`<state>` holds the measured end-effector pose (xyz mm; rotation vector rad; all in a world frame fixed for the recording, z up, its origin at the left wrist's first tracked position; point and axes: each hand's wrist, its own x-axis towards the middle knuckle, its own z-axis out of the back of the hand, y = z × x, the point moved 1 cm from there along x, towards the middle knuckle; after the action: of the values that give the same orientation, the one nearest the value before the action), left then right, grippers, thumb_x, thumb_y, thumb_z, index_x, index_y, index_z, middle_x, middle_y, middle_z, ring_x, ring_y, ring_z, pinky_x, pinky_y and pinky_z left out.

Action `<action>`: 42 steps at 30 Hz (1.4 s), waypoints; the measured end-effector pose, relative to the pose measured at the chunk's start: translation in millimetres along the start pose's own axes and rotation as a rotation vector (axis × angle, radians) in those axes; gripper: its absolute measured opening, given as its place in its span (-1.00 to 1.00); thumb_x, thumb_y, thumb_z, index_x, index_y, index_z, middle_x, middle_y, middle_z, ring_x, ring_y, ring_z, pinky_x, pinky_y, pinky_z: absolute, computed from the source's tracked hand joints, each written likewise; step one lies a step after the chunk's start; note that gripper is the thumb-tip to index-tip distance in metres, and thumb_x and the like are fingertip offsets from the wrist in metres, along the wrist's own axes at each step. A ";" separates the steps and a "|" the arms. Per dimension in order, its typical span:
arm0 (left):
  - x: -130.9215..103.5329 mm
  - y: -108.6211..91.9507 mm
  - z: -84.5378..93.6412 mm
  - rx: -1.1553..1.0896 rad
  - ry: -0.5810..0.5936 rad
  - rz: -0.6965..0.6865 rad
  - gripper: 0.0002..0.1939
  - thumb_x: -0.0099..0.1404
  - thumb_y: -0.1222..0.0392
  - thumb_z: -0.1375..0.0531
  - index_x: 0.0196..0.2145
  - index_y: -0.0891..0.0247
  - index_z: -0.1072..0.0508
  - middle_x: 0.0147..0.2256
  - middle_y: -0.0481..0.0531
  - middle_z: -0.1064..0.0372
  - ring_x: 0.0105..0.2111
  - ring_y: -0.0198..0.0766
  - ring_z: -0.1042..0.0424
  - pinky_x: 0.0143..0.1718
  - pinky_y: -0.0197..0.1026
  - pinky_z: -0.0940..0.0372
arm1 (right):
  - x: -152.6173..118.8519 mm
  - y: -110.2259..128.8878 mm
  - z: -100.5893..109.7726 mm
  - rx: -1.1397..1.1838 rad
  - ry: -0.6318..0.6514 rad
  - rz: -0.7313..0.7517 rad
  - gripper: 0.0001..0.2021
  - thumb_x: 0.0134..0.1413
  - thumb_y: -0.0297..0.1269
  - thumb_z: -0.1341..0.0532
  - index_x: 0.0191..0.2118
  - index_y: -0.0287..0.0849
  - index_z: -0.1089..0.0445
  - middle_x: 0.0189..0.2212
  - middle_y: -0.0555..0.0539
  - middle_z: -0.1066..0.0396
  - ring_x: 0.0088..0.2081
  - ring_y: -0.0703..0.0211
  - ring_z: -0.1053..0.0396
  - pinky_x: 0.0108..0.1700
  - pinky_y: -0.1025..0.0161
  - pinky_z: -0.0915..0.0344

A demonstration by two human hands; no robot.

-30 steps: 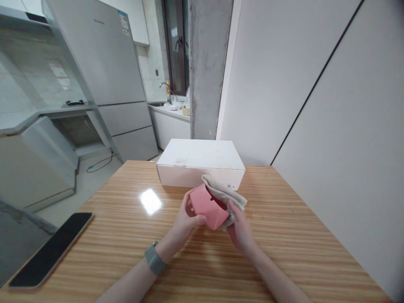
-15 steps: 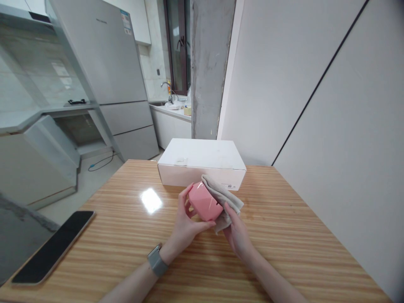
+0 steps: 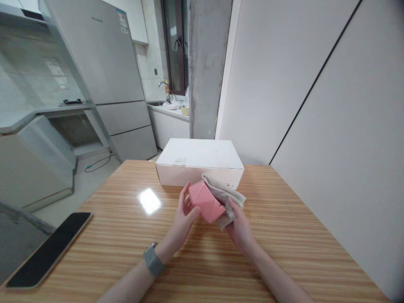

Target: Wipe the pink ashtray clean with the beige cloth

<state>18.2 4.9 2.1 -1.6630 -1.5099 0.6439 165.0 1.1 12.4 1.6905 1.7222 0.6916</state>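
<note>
A glossy pink faceted container (image 3: 205, 202) is tilted above the table, its notched rim turned toward the right. My left hand (image 3: 184, 214) grips it from the left, thumb on the near face and fingers around the far side. In my right hand (image 3: 238, 223) is a folded grey cloth (image 3: 225, 194), pressed against the container's right side. Part of the cloth and some right-hand fingers are hidden behind the container. What exact kind of container it is cannot be made out.
Behind my hands a white cardboard box (image 3: 198, 158) stands on the wooden table (image 3: 126, 248). A dark, flat phone-like slab (image 3: 50, 250) lies at the left edge. A white wall (image 3: 315, 139) borders the right side; a fridge (image 3: 97, 63) stands beyond.
My left thumb has moved up from the container's lower edge onto its near face. The container has turned slightly, and the cloth has shifted a little to the right with my right hand.
</note>
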 end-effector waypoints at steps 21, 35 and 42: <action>-4.6 -9.6 -3.5 0.427 -0.044 -0.176 0.00 -0.17 0.29 -0.48 0.18 0.06 -0.13 0.22 0.19 -0.11 0.11 0.03 -0.28 -0.04 -0.11 -0.36 | -4.2 -4.7 -0.9 0.004 -0.004 0.042 -0.68 -0.11 -0.09 -0.38 -0.18 -0.07 -0.56 -0.14 -0.03 -0.59 0.06 0.07 -0.42 0.09 0.22 -0.35; -7.0 3.0 -1.9 0.230 0.028 -0.062 -0.17 0.27 0.03 -0.21 0.35 0.03 0.16 0.35 0.11 0.09 0.31 -0.05 0.01 0.28 -0.05 0.00 | -0.8 -4.4 -0.5 0.014 -0.020 0.020 -0.68 -0.07 -0.10 -0.34 -0.16 -0.08 -0.55 -0.11 -0.04 -0.57 0.06 0.07 -0.42 0.06 0.19 -0.38; -3.3 -1.0 -5.1 0.059 -0.067 0.057 -0.22 0.21 0.04 -0.28 0.30 -0.07 -0.03 0.37 0.06 0.16 0.28 0.06 -0.03 0.08 -0.06 -0.30 | 0.9 -7.1 4.3 0.027 -0.031 0.034 -0.68 -0.04 -0.09 -0.34 -0.15 -0.09 -0.55 -0.10 -0.05 -0.57 0.15 0.03 -0.33 0.17 0.11 -0.28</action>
<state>21.1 0.6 5.3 -1.6597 -1.4805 0.7751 163.4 1.4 4.2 1.7434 1.6922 0.6563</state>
